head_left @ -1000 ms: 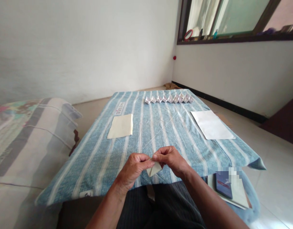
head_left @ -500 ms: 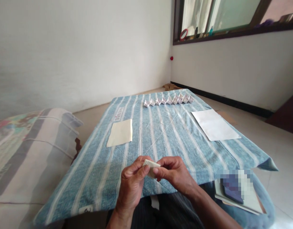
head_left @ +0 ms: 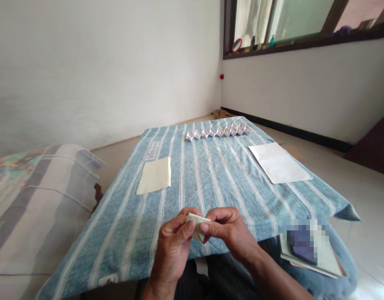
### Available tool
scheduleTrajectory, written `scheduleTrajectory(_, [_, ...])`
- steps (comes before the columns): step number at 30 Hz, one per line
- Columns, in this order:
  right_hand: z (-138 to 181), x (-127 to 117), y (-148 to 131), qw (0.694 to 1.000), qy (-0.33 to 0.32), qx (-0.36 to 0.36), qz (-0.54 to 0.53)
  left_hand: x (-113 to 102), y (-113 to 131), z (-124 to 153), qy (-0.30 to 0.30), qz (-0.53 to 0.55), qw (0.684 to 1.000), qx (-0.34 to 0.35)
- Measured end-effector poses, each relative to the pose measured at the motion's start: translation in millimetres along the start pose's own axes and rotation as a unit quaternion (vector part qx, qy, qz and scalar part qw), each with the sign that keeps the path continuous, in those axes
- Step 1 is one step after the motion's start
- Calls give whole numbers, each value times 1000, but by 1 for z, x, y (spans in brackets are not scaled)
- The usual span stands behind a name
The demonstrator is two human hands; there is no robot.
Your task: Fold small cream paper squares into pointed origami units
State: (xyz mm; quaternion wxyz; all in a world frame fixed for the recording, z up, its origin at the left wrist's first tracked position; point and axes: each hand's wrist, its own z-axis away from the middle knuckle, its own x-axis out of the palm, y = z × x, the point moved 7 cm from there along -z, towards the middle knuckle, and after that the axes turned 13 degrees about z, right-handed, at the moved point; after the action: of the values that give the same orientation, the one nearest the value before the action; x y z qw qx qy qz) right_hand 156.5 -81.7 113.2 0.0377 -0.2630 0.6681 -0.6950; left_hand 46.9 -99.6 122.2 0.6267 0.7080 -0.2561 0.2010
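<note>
Near the table's front edge, a small folded piece of pale paper (head_left: 198,227) is pinched between my two hands. My left hand (head_left: 176,239) grips its left side, with the thumb across the front. On the right side, the thumb and fingers of my right hand (head_left: 231,229) are closed on it. The fingers behind the paper are partly hidden. A cream sheet of paper (head_left: 154,176) lies to the left, beyond my hands. At the far end stand several folded paper shapes (head_left: 217,131) in a row.
A blue striped cloth (head_left: 116,216) covers the table. White sheets (head_left: 279,162) lie at its right side. A stool (head_left: 345,254) at the right front bears papers and a blurred dark object (head_left: 301,246). Striped bedding (head_left: 54,200) is on the left.
The folded paper is tilted slightly more and shows more of its face between my fingers. Both hands keep hold of it. The whole view has shifted slightly.
</note>
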Motion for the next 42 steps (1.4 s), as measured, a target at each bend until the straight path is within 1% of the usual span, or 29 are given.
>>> scheduleTrajectory(3, [-2,-1,5,1000,7,6,-18,-5,-2,1,18,1,1000,-4])
scheduleTrajectory(7, [-3,-3,4,1000,13,-3,-12,-9,-4,3,33,8,999,-15])
scheduleTrajectory(12, [-4,-1,6,1000,11,-9,-18,-9,-6,4,42,35,998,-28])
scheduleTrajectory(18, [-5,-1,16,998,23,-12,-58,-10,-8,8,93,42,994,-27])
scheduleTrajectory(21, [-6,0,15,999,6,-15,-52,-11,-6,7,104,33,994,-21])
scheduleTrajectory(26, [-7,-1,13,1000,-2,-8,-18,-16,-4,5,122,24,992,-20])
scheduleTrajectory(28, [-6,-1,14,1000,0,-4,-6,-17,-5,5,123,25,992,-24])
scheduleTrajectory(33, [-7,-4,18,999,32,-2,-4,-19,-5,6,121,2,992,-27])
scheduleTrajectory(38, [-9,-7,18,999,37,9,14,-19,-3,4,79,-70,993,-54])
scheduleTrajectory(42, [-9,-6,18,999,28,15,29,-19,2,1,64,-85,992,-65])
